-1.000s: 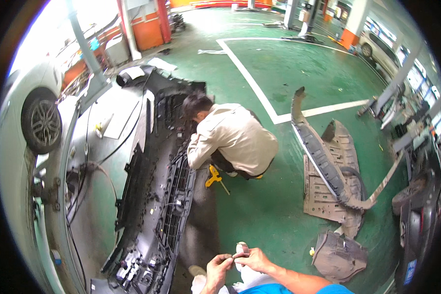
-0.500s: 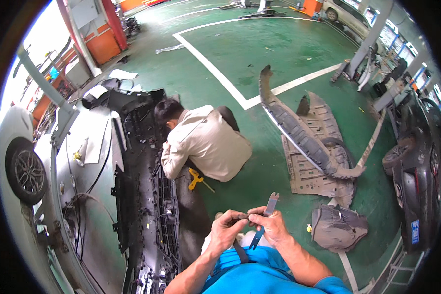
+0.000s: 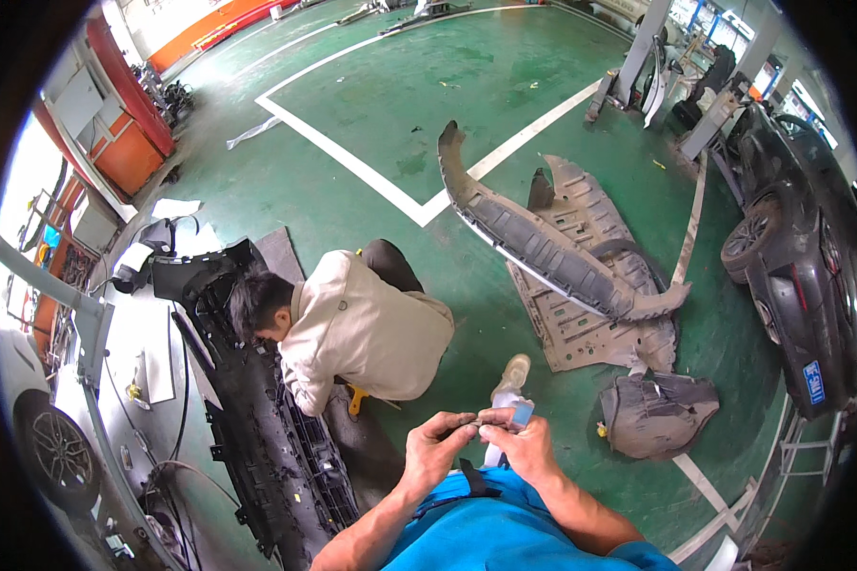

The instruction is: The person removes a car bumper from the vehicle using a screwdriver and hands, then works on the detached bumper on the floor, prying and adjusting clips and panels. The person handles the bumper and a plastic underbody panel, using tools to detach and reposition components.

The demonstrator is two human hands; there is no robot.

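In front of my waist, my left hand (image 3: 435, 447) and my right hand (image 3: 522, 445) meet at the fingertips. Pinched between their thumbs and fingers is a small dark piece (image 3: 477, 424), too small to name. My right hand also has a flat, blue-grey pry tool (image 3: 523, 412) held in its fingers; only a short part of it shows above the knuckles, and the rest is hidden by the hand. Left of my hands lies a black car bumper (image 3: 248, 419) with a grille. A co-worker (image 3: 367, 328) in a beige jacket crouches over it, hands partly hidden.
By the co-worker lies a yellow-handled tool (image 3: 356, 400). A dirty underbody panel (image 3: 567, 347), a long curved liner (image 3: 533, 243) and a grey crumpled cover (image 3: 659, 417) lie right on the green floor. A dark car (image 3: 798, 276) stands far right, and a car wheel (image 3: 59, 445) far left.
My view has shifted, and one of my feet now shows ahead of my hands. The pry tool has turned in my right hand, so less of it shows. The small piece stays between my fingertips.
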